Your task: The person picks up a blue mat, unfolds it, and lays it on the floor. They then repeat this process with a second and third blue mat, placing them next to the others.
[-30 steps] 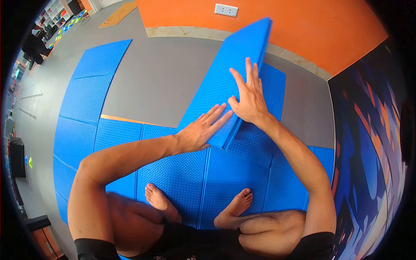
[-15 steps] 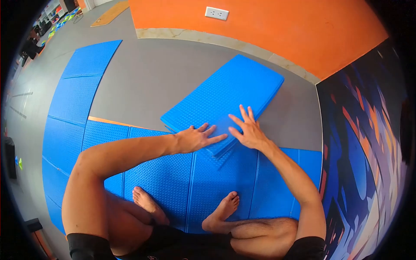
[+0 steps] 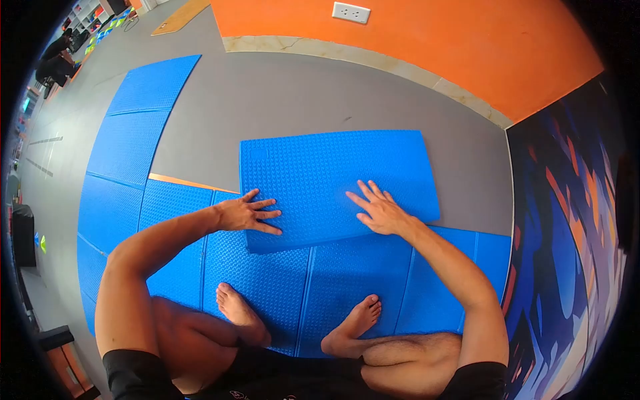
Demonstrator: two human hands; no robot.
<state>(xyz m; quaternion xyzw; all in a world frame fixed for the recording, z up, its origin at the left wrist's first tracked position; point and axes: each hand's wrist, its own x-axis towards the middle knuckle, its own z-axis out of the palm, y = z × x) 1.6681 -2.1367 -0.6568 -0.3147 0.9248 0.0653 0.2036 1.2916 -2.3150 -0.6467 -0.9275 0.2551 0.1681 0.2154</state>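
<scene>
1. One grey floor [image 3: 287, 100] fills most of your view. It runs out to 12 o'clock, where it meets an orange wall [image 3: 433, 40]. A painted wall [image 3: 567, 220] of blue and orange shapes closes off 3 o'clock.
2. Next comes the long blue mat [image 3: 127, 153], spread out in panels. It lies under you at 6 o'clock and stretches away across the floor toward 10 and 11 o'clock.
3. At 12 o'clock from your knees lies the folded section [image 3: 333, 167] of that mat, flat and textured side up. Its near edge rests over the spread panels and its far part rests on the grey floor.
4. Your left hand [image 3: 243, 215] sits at 11 o'clock, palm down on the near left corner of the folded section. The fingers are spread apart and flat, gripping nothing.
5. Your right hand [image 3: 378, 212] sits at 1 o'clock, also palm down, near the folded section's near right edge. Its fingers are fanned out and pressed flat, closed on nothing.
6. Your left foot [image 3: 237, 310] and right foot [image 3: 360, 320] are bare on the spread panels at 6 o'clock, well apart from both hands.
7. A thin orange strip [image 3: 190, 182] shows at 10 o'clock, along the mat's far edge just left of the folded section.
8. Smallest is a white socket [image 3: 349, 12], on the orange wall at 12 o'clock.
</scene>
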